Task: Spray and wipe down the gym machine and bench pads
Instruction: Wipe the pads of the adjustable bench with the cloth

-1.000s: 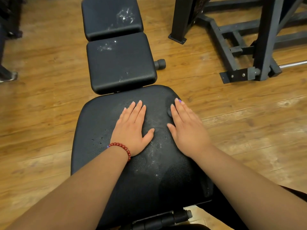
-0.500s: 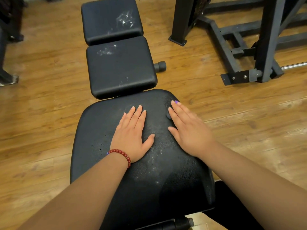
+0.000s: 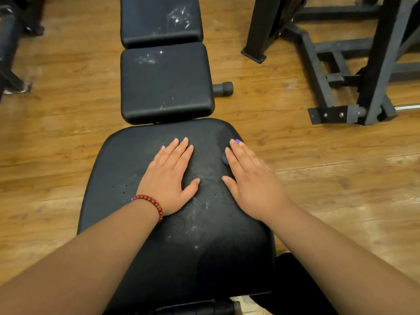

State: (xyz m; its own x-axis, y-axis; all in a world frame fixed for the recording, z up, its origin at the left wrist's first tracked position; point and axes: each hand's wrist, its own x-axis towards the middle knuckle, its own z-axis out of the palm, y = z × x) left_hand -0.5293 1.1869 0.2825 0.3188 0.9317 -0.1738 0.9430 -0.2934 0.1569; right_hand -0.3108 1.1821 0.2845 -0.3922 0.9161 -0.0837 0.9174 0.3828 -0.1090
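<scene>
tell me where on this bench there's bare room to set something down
The middle pad holds nothing, bordered by the far pad and the seat pad. On the seat pad, a strip lies free between its left edge and the left hand. Its centre is crowded: the left hand and right hand lie flat there.

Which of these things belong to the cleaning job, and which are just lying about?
Part of the job: seat pad, middle pad, far pad with white smears, left hand and right hand lying flat on the seat pad.

Just there: wooden floor, black metal frame, red bracelet.
</scene>
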